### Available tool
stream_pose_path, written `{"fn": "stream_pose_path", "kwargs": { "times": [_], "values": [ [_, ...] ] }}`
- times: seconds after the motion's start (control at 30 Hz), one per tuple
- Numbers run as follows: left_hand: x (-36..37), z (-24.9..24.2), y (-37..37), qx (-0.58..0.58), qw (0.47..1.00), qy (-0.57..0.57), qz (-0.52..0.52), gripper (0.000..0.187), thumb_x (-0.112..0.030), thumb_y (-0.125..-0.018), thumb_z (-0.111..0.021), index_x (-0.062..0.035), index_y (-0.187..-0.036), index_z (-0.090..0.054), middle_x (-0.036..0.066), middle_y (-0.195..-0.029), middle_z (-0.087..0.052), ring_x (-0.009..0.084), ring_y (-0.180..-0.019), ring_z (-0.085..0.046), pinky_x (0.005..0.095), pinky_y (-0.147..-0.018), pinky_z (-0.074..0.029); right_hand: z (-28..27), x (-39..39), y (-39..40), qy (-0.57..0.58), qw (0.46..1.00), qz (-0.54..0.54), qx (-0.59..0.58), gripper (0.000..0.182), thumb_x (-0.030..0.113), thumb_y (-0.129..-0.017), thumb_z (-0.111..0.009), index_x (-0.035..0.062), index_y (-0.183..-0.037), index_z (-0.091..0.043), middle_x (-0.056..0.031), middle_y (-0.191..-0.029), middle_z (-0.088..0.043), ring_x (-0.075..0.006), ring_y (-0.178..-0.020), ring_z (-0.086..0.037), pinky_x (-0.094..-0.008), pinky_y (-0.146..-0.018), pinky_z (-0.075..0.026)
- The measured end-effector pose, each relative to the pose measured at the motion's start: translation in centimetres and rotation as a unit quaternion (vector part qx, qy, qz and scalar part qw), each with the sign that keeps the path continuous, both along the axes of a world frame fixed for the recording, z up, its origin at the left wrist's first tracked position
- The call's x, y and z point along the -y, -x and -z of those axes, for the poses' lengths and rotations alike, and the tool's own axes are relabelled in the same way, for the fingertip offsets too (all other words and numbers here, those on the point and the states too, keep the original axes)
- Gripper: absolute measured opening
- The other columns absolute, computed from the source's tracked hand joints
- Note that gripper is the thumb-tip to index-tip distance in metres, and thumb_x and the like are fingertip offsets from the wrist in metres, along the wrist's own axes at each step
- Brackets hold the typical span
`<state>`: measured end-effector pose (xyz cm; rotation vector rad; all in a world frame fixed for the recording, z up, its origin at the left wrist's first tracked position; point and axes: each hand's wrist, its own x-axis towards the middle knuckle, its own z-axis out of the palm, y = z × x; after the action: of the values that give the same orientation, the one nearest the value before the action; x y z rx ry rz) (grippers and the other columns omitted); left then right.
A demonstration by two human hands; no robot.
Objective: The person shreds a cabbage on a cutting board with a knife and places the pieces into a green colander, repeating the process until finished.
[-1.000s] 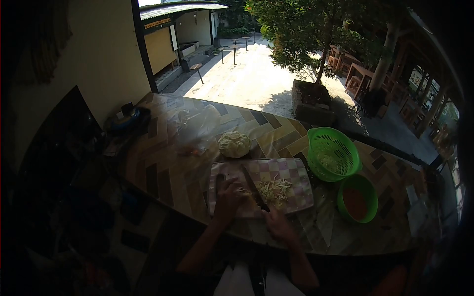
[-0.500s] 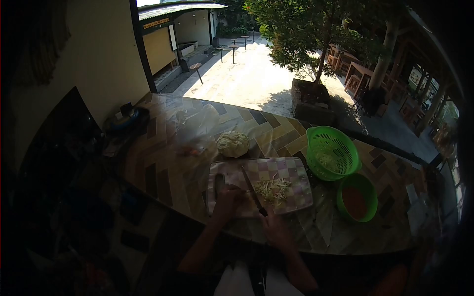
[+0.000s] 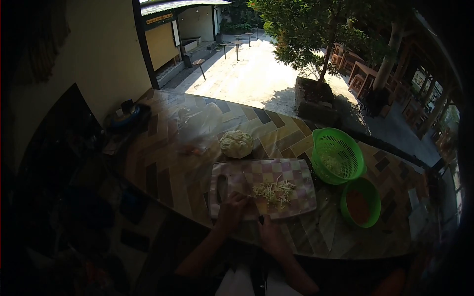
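Note:
A checkered cutting board (image 3: 302, 192) lies before me, with a pile of shredded cabbage (image 3: 275, 192) on it. My left hand (image 3: 234, 207) rests on the board's front left part, fingers bent together beside the shreds; what they hold is too dark to tell. My right hand (image 3: 269, 232) is closed round the dark handle of the knife (image 3: 261, 220) at the board's front edge; its blade is hard to make out. Behind the board sits a cabbage head (image 3: 236, 144).
Right of the board stand a green colander (image 3: 320, 170) with pale shreds and a green bowl (image 3: 375, 207) with orange contents. A clear plastic bag (image 3: 200, 121) lies at the back left of the table (image 3: 163, 118). Beyond are a tree planter and stools.
The knife's blade no longer lies across the board beside the shreds; its handle is nearer the front edge. My left hand has shifted slightly right, and the view has moved a little.

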<state>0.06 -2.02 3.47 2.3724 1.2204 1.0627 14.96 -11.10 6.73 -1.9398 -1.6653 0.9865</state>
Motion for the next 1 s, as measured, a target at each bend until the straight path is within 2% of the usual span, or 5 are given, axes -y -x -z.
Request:
{"fn": "stream_pose_path", "kwargs": {
  "times": [0.2, 0.3, 0.4, 0.9, 1.0],
  "values": [
    [0.7, -0.7, 0.3, -0.012, 1.000, -0.012, 0.017, 0.027, -0.002, -0.075, -0.057, -0.0008, -0.101, -0.066, 0.013, -0.098, -0.064, 0.0275, -0.098, -0.059, 0.0378, -0.083, -0.050, -0.5, -2.8, 0.9, 0.038, 0.998, 0.017, 0.055, 0.032, 0.024, -0.096, -0.043, -0.0008, -0.116, -0.041, -0.0308, -0.092, -0.061, -0.0487, -0.090, -0.058, -0.0553, -0.075, -0.047],
    [0.2, -0.2, 0.4, 0.043, 0.999, 0.014, 0.016, 0.024, -0.001, -0.076, -0.056, 0.0001, -0.098, -0.068, 0.014, -0.098, -0.065, 0.0296, -0.097, -0.060, 0.0381, -0.083, -0.050, 1.1, -3.4, -0.8, -0.194, 0.980, -0.023, -0.042, 0.034, 0.025, -0.096, -0.043, -0.0013, -0.118, -0.042, -0.0308, -0.094, -0.061, -0.0484, -0.091, -0.058, -0.0539, -0.076, -0.046],
    [0.1, -0.6, 0.2, 0.067, 0.996, 0.051, 0.001, 0.022, -0.002, -0.077, -0.056, 0.0013, -0.094, -0.069, 0.015, -0.096, -0.066, 0.0313, -0.095, -0.061, 0.0384, -0.083, -0.050, 0.2, -2.8, -2.4, -0.065, 0.996, -0.026, -0.062, 0.036, 0.025, -0.096, -0.045, -0.0012, -0.121, -0.045, -0.0305, -0.095, -0.060, -0.0460, -0.095, -0.057, -0.0494, -0.076, -0.045],
    [0.0, 0.1, 0.2, 0.054, 0.998, 0.004, 0.012, 0.024, -0.002, -0.075, -0.056, 0.0030, -0.095, -0.069, 0.015, -0.096, -0.067, 0.0315, -0.095, -0.061, 0.0387, -0.083, -0.050, 0.3, -3.3, 1.3, 0.017, 0.995, 0.011, 0.096, 0.034, 0.025, -0.096, -0.047, -0.0033, -0.114, -0.042, -0.0293, -0.090, -0.061, -0.0473, -0.087, -0.059, -0.0526, -0.073, -0.047],
    [0.3, 0.1, 0.4, 0.052, 0.998, -0.007, 0.018, 0.024, -0.001, -0.074, -0.057, 0.0028, -0.095, -0.069, 0.015, -0.097, -0.066, 0.0311, -0.097, -0.061, 0.0385, -0.083, -0.050, 1.5, -3.6, -0.7, -0.115, 0.993, -0.022, -0.031, 0.034, 0.025, -0.096, -0.046, -0.0027, -0.115, -0.043, -0.0304, -0.095, -0.060, -0.0471, -0.092, -0.058, -0.0518, -0.076, -0.045]
  ]
}}
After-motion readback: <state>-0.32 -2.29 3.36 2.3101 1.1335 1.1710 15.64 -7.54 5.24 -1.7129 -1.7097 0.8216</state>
